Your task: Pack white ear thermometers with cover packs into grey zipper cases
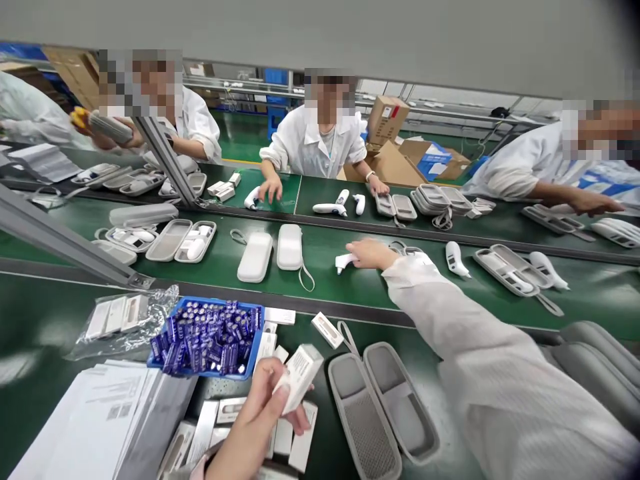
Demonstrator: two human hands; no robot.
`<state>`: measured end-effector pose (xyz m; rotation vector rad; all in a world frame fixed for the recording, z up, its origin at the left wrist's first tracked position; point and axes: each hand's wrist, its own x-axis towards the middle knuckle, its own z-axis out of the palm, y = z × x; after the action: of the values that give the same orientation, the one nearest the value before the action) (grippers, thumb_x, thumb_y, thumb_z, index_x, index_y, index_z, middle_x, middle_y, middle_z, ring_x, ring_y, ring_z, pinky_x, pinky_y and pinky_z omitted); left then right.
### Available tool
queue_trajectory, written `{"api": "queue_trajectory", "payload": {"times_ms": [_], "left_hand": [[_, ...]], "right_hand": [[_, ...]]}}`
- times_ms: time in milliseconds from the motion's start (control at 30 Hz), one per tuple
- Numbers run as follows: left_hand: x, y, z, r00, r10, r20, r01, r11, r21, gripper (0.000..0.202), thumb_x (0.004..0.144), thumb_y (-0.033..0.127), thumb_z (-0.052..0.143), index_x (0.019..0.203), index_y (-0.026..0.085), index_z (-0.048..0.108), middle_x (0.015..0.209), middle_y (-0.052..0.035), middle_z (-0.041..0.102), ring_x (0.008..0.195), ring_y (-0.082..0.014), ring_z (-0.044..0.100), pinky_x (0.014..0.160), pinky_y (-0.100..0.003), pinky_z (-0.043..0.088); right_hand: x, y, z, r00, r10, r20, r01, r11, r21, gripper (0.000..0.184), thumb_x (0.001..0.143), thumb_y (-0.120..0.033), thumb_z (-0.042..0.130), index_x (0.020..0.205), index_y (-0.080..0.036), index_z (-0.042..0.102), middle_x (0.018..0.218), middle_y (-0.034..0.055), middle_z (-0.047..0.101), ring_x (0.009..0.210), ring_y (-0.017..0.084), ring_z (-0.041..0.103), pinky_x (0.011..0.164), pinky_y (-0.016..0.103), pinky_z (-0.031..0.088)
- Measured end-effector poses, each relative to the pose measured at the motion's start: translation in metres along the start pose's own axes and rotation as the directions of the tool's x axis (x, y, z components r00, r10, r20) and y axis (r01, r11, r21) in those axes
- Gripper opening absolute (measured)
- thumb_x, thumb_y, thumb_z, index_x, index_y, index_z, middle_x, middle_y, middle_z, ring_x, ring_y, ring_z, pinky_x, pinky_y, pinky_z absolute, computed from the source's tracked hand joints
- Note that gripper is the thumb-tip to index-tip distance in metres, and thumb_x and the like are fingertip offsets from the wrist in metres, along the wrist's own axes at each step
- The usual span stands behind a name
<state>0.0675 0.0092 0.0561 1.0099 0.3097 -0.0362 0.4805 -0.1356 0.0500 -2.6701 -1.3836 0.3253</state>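
White carton sits pinched in the curled fingers of the left hand, just beside the blue battery tray; beyond that tray, the right hand lies nearly flat, fingers touching a white thermometer.

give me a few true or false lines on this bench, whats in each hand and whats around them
The left hand holds a small white box. True.
The right hand is at a white handheld thermometer on the green belt. True.
The blue plastic tray is full of paper leaflets. False: it holds batteries.
The grey zip case beside the right arm is zipped shut. False: it lies open.
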Motion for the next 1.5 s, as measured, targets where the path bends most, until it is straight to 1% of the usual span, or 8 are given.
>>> {"api": "queue_trajectory", "payload": {"times_ms": [100,233,367,533,967,1100,1233,1500], "left_hand": [[-0.003,0.003,0.008,0.996,-0.041,-0.078,0.037,0.998,-0.046,0.075,0.087,0.051,0.069,0.147,0.036,0.025,0.117,-0.0082,0.068,0.088,-0.024,0.072,0.07,-0.034,0.055],[-0.006,-0.006,0.035,0.977,-0.139,-0.161,0.119,0.985,-0.128,0.059,0.077,0.049,0.078,0.125,0.022,0.057,0.128,-0.0117,0.065,0.121,-0.0305,0.06,0.095,-0.039,0.052],[-0.007,-0.037,0.074,0.994,-0.085,-0.071,0.083,0.996,-0.032,0.047,0.075,0.043,0.08,0.11,0.021,0.059,0.112,-0.0075,0.069,0.102,-0.0226,0.066,0.091,-0.035,0.051],[-0.02,-0.076,0.105,0.998,-0.063,-0.002,0.061,0.96,0.274,0.032,0.078,0.032,0.071,0.105,0.021,0.056,0.097,-0.0043,0.065,0.085,-0.0191,0.062,0.074,-0.031,0.049],[-0.02,-0.099,0.134,0.979,-0.158,0.132,0.035,0.76,0.65,0.045,0.075,0.015,0.071,0.117,0.021,0.057,0.098,-0.0039,0.068,0.088,-0.0211,0.064,0.08,-0.034,0.048],[0.004,-0.093,0.147,0.973,-0.043,0.227,-0.172,0.521,0.836,0.067,0.082,0.029,0.075,0.138,0.024,0.039,0.111,-0.0041,0.069,0.098,-0.0245,0.066,0.087,-0.038,0.049],[0.041,-0.093,0.15,0.953,0.12,0.278,-0.28,0.0,0.96,0.038,0.1,0.037,0.05,0.132,0.018,0.048,0.122,-0.0112,0.063,0.114,-0.0305,0.057,0.093,-0.047,0.045],[0.026,-0.115,0.111,0.912,-0.036,0.408,-0.409,-0.128,0.903,0.023,0.083,0.032,0.077,0.094,0.019,0.062,0.111,-0.006,0.065,0.119,-0.0308,0.051,0.092,-0.049,0.041]], "right_hand": [[-0.062,-0.008,0.002,0.988,0.151,-0.037,-0.144,0.979,0.145,0.024,0.076,-0.024,0.069,0.097,-0.015,0.06,0.087,0.0106,0.068,0.08,0.023,0.061,0.075,0.032,0.042],[-0.166,-0.068,0.024,0.941,0.32,-0.107,-0.225,0.833,0.505,0.037,0.095,-0.039,0.035,0.118,-0.018,0.055,0.095,0.0069,0.065,0.07,0.018,0.061,0.067,0.032,0.05],[-0.246,-0.17,0.068,0.828,0.56,-0.021,-0.003,0.041,0.999,0.045,0.08,-0.044,0.064,0.119,-0.023,0.058,0.085,0.0027,0.065,0.072,0.021,0.063,0.071,0.038,0.055],[-0.307,-0.234,0.106,0.757,0.652,0.039,0.126,-0.204,0.971,0.046,0.082,-0.054,0.06,0.118,-0.026,0.06,0.114,0.0102,0.07,0.1,0.031,0.067,0.08,0.045,0.056],[-0.367,-0.189,0.113,0.726,0.656,0.207,0.061,-0.361,0.931,0.05,0.066,-0.044,0.084,0.108,-0.026,0.063,0.1,0.0093,0.075,0.09,0.033,0.072,0.078,0.048,0.057],[-0.355,-0.165,0.101,0.649,0.736,0.192,0.087,-0.323,0.943,0.057,0.063,-0.04,0.087,0.113,-0.024,0.063,0.101,0.0089,0.077,0.09,0.03,0.073,0.08,0.044,0.059],[-0.335,-0.127,0.079,0.546,0.833,0.091,0.227,-0.252,0.941,0.049,0.063,-0.036,0.087,0.105,-0.024,0.065,0.098,0.0068,0.077,0.089,0.028,0.074,0.081,0.043,0.06],[-0.271,-0.12,0.105,0.71,0.704,-0.007,0.144,-0.136,0.98,0.045,0.063,-0.042,0.079,0.1,-0.023,0.063,0.098,0.0057,0.077,0.088,0.029,0.075,0.082,0.046,0.061]]}}
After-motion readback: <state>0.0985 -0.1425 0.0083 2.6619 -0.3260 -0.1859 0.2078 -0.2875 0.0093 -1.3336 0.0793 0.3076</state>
